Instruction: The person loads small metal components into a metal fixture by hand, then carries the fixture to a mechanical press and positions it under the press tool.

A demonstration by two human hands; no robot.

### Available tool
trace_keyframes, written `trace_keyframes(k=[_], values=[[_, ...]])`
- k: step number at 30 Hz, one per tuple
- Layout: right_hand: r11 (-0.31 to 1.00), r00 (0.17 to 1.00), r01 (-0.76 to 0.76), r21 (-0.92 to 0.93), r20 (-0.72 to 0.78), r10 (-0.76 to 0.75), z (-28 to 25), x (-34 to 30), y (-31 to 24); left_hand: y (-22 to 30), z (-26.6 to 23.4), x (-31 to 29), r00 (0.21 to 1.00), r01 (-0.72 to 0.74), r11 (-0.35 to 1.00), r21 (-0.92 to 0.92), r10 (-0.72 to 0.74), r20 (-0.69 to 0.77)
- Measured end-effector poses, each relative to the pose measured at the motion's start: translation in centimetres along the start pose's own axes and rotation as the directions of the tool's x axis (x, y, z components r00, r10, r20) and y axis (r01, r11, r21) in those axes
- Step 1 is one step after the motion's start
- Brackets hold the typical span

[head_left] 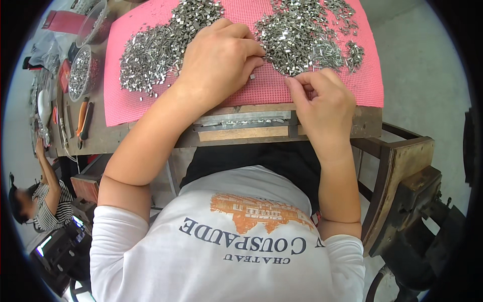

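Small silvery metal pieces lie in a left pile (151, 53) and a right pile (289, 38) on a pink textured mat (372, 83). My left hand (214, 58) reaches over the left pile, thumb and fingertips closed together at the near left edge of the right pile. Just below those fingertips, one loose metal piece (252, 77) rests on the mat. At the near edge of the right pile, my right hand (326, 95) is closed in a pinch of thumb and forefinger. Whatever either pinch holds is too small to make out.
At the bench's front edge sits a narrow metal holder (241, 122) with a row of small bits. To the left are a clear tub (83, 73) of metal pieces and orange-and-black-handled pliers (84, 121). Another person (48, 199) works at far left. A wooden-topped stand (407, 161) is at right.
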State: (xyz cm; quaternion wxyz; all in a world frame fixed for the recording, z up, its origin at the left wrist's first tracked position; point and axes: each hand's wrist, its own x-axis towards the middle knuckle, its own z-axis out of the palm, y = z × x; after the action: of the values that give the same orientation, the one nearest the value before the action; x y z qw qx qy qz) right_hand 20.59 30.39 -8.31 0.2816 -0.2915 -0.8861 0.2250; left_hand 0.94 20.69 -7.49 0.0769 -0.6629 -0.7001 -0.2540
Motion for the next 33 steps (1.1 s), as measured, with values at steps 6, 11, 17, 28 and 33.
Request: trace_keyframes(k=[6, 11, 17, 28, 33], values=[[0.997, 0.998, 0.039, -0.07, 0.057, -0.035, -0.7, 0.0, -0.4, 0.1, 0.1, 0.0, 0.999, -0.015, 0.997, 0.077, 0.019, -0.044], [0.999, 0.996, 0.045, -0.005, 0.082, -0.044, -1.3, -0.2, 0.1, 0.6, -0.7, 0.0, 0.999, 0.011, 0.994, 0.107, -0.008, -0.033], [0.998, 0.993, 0.001, 0.059, 0.118, -0.008, -1.7, -0.2, 0.2, 2.4, -1.2, -0.4, 0.995, -0.08, 0.965, 0.25, 0.063, 0.073], [0.87, 0.98, 0.009, 0.494, 0.169, -0.106, -1.6, -2.3, -0.6, 2.3, 0.2, -0.4, 0.982, -0.187, 0.982, 0.025, 0.186, 0.039], [0.875, 0.979, -0.032, 0.482, 0.191, -0.069, -0.8, -3.9, -1.1, 1.9, -0.7, -0.3, 0.984, -0.136, 0.988, -0.069, 0.143, 0.105]])
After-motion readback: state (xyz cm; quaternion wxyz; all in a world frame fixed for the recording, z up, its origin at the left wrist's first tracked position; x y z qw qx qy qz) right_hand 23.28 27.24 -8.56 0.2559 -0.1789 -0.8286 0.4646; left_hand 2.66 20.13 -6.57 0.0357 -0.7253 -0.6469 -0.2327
